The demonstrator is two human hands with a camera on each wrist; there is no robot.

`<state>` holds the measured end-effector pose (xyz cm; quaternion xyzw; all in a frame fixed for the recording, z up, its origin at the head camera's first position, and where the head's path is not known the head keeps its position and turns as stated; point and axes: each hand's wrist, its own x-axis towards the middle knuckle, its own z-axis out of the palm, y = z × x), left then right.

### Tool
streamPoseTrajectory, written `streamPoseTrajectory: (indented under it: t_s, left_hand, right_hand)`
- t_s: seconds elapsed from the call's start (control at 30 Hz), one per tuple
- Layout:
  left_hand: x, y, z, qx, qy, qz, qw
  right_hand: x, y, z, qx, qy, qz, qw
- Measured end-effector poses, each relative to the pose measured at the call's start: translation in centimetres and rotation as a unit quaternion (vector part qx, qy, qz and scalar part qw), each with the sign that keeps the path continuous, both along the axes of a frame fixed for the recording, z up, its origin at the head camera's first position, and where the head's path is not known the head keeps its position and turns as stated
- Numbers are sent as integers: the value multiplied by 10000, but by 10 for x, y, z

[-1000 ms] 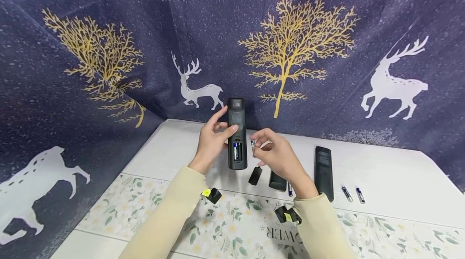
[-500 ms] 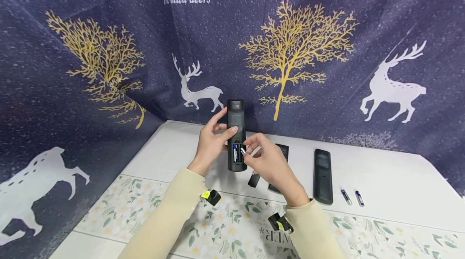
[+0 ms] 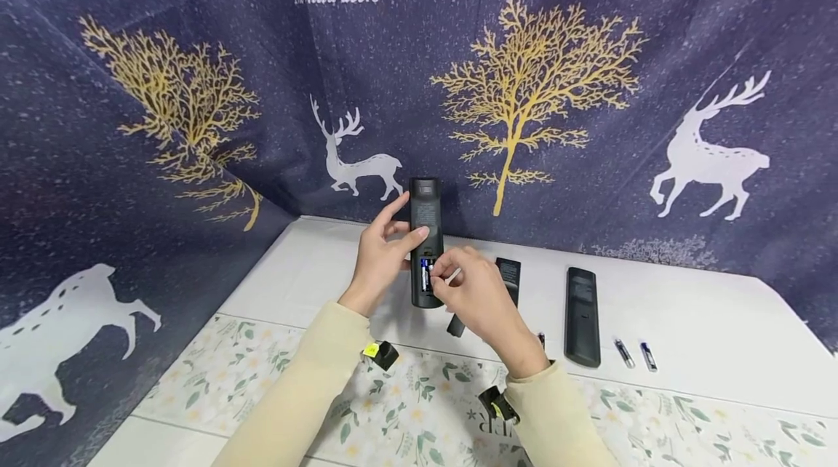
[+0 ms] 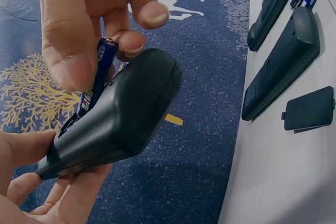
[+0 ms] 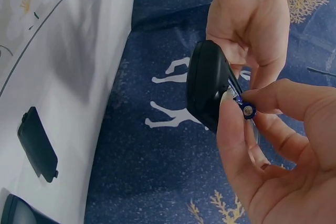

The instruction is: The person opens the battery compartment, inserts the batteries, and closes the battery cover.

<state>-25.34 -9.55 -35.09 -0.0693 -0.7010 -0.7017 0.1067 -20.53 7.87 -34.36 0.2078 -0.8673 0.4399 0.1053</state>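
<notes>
My left hand (image 3: pixel 380 256) grips a black remote control (image 3: pixel 425 206) upright, back facing me, thumb across the back. In the remote's uncovered battery bay lies one blue-and-silver battery (image 3: pixel 424 276). My right hand (image 3: pixel 476 286) pinches a second battery (image 4: pixel 103 66) between thumb and fingers at the bay's right side. That battery leans out of the bay at a tilt, its lower end down at the slot in the left wrist view. Its end face (image 5: pixel 248 110) shows between the fingertips in the right wrist view. A black battery cover (image 3: pixel 456 325) lies on the table below, partly behind my right hand.
A second remote (image 3: pixel 510 273) lies behind my right forearm, partly hidden, with a battery end (image 3: pixel 541 340) beside the wrist. Farther right lie a third remote (image 3: pixel 582 318) and two loose batteries (image 3: pixel 624 353). A dark blue deer-print cloth (image 3: pixel 366 52) hangs behind the white table (image 3: pixel 281 278).
My right hand has moved left with the battery, from beside the remote to its open bay, and the battery now tilts into the slot. The left hand keeps the remote in place.
</notes>
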Motion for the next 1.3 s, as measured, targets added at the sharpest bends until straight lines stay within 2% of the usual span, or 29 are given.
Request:
streamPoseTrajectory:
  t_s: [0.17,0.43,0.67,0.97,1.2,1.3]
  left_hand:
    - [0,0,-1,-7,7,-18,10000]
    - [-2,1,1,-18,38,23,10000]
    - [-1,1,0,-85,0,18,10000]
    - [0,-3,-1,-10,-45,-44,10000]
    - [2,-2,1,-104,-65,-66,9999]
    - [2,-1,1,-103,-64,-88,9999]
  right_hand:
    - [1,-1,0,62,4,-25,10000]
    - [-2,6,8,486,-577,346,9965]
    - [-4,12,7,721,-246,482,9959]
    - [-8,12,0,451,138,370,9982]
    - [-13,17,-4,3,-379,598,9975]
    - [-14,19,-4,-31,-511,712,9961]
